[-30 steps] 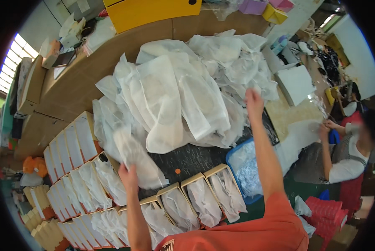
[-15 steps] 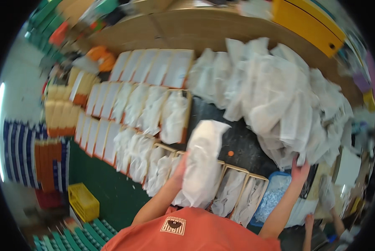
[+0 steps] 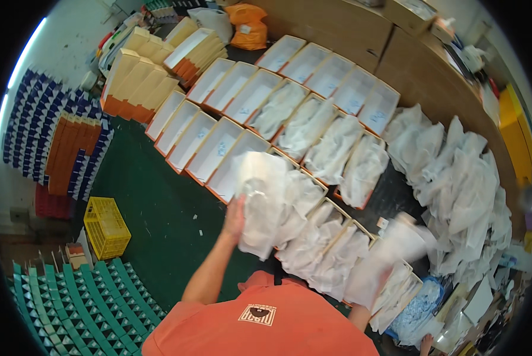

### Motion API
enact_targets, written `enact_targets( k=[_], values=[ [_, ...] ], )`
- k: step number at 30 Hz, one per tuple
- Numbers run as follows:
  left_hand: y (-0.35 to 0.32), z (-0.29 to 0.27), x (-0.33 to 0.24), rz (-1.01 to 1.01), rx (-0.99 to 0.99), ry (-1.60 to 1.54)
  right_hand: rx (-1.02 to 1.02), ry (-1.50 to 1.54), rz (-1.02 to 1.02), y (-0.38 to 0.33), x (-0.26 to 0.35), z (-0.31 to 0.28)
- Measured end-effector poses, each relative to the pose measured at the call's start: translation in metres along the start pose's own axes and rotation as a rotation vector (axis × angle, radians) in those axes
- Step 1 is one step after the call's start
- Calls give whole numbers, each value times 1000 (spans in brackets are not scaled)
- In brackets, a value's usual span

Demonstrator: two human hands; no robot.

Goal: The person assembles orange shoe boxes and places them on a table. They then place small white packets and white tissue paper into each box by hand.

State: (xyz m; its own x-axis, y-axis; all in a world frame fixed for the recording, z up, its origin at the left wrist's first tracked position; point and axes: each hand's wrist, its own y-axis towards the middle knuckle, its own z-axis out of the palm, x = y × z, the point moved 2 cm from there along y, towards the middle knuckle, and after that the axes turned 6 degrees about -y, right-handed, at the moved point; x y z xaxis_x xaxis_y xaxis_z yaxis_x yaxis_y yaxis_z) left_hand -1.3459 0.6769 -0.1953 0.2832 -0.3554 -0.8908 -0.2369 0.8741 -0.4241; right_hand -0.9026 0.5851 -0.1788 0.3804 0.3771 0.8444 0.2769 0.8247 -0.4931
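White packet (image 3: 260, 207) at box (image 3: 227, 172) edge (floor (image 3: 159, 219) beside).

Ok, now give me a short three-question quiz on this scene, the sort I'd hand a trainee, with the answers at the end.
1. True or false: the left hand holds nothing.

2. Which stands on the green floor? A, a ladder; B, a yellow crate; C, a bicycle.

3. Fill in: the heap of white wrappings lies on the ___ side of the picture.

Key: 1, false, it holds a white wrapped bundle; 2, B; 3, right.
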Motion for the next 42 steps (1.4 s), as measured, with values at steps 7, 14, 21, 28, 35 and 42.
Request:
enact_targets(
  k=[7, 14, 21, 28, 35, 42],
  values=[
    [134, -74, -131, 59, 267, 1258, 357, -717, -328, 47, -36, 382],
    [160, -81, 27, 548, 138, 1517, 926, -534, -718, -57, 37, 328],
    [126, 31, 2, 772, -377, 1308, 0, -721, -401, -33, 36, -21],
    [-15, 443, 24, 391, 661, 362, -908, -222, -348, 23, 76, -333],
    [-83, 752, 30, 540, 719, 1064, -1328, -483, -321, 152, 139, -590],
    [-49, 726, 54, 67, 734, 356, -801, 380, 108, 271, 164, -653]
  ],
)
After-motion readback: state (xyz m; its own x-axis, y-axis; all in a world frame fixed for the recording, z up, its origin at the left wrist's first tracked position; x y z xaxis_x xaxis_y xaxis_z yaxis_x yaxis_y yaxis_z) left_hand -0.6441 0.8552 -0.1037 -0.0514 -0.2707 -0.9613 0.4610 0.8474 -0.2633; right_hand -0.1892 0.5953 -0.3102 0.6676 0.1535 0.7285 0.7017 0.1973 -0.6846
